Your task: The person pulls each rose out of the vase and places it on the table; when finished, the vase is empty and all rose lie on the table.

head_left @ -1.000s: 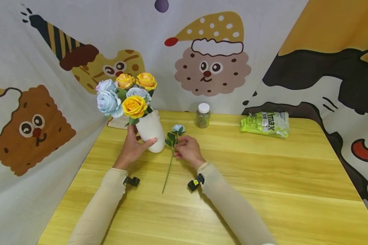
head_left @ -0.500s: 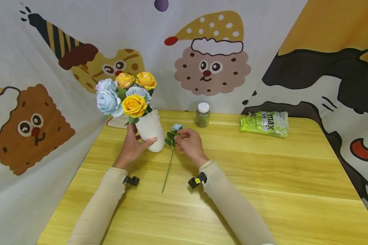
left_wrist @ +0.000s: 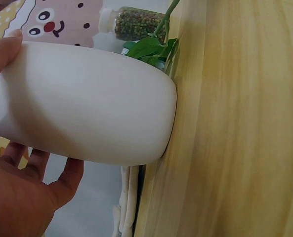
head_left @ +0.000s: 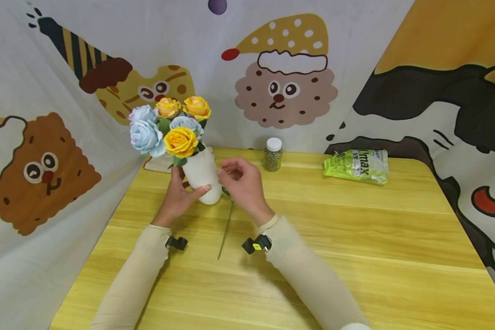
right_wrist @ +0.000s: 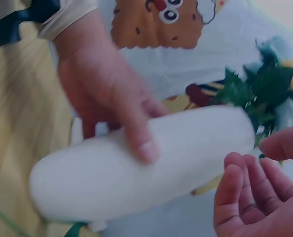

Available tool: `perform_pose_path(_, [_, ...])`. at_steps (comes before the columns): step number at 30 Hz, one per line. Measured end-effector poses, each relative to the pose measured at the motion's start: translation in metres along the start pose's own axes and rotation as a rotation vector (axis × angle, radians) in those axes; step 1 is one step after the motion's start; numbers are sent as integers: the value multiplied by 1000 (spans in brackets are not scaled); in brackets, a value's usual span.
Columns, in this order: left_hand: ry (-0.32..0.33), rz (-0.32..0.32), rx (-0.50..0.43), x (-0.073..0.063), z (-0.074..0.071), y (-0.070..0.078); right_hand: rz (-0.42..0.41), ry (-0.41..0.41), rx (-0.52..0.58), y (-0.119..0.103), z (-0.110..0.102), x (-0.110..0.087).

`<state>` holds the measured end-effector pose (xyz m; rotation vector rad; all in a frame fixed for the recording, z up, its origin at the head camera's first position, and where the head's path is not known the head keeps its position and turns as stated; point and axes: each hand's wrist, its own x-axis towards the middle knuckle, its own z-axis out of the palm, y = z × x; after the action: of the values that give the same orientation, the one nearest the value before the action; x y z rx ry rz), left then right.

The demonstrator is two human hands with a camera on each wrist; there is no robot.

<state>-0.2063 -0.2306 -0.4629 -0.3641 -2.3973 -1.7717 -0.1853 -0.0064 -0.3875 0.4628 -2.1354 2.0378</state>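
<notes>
My left hand (head_left: 176,197) grips a white vase (head_left: 202,172) around its side, thumb across the front. The vase tilts left, its base on the wooden table. Yellow roses (head_left: 181,143) and pale blue roses (head_left: 146,137) stand in it with green leaves. My right hand (head_left: 245,188) is at the vase's right side, near its upper part. Its fingers (right_wrist: 230,197) bend loosely, thumb apart, with nothing between them. A single loose rose lies under that hand; its stem (head_left: 226,228) shows, while the bloom is hidden in the head view. Leaves (left_wrist: 148,48) show beside the vase's base.
A clear jar with a white lid (head_left: 273,145) stands near the table's back edge. Farther right lies a green and white plastic bag (head_left: 356,166). Cream cloth (head_left: 156,165) sits behind the vase. A printed fabric backdrop (head_left: 363,27) rises behind the table (head_left: 354,238).
My right hand has left the loose rose and moved left and up to the vase, covering the bloom. My left hand and the vase have stayed in place.
</notes>
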Motion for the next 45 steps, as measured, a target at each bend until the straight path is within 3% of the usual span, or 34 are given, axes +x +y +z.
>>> perform_pose_path(10, [18,24,9,1,0,-2,-199,-19,4,-27,31,7])
perform_pose_path(15, [18,28,8,0,0,-1,-292,45,-84,-24,40,13])
perform_pose_path(23, [7,29,38,1,1,-3,-424,32,-339,-22,45,24])
perform_pose_path(26, [7,25,33,1,1,-4,-436,37,-376,-22,47,26])
perform_pose_path(34, [17,56,19,1,1,-4,-453,87,-329,-27,49,27])
perform_pose_path(45, [16,84,0,2,1,-7,-473,219,-227,-38,45,31])
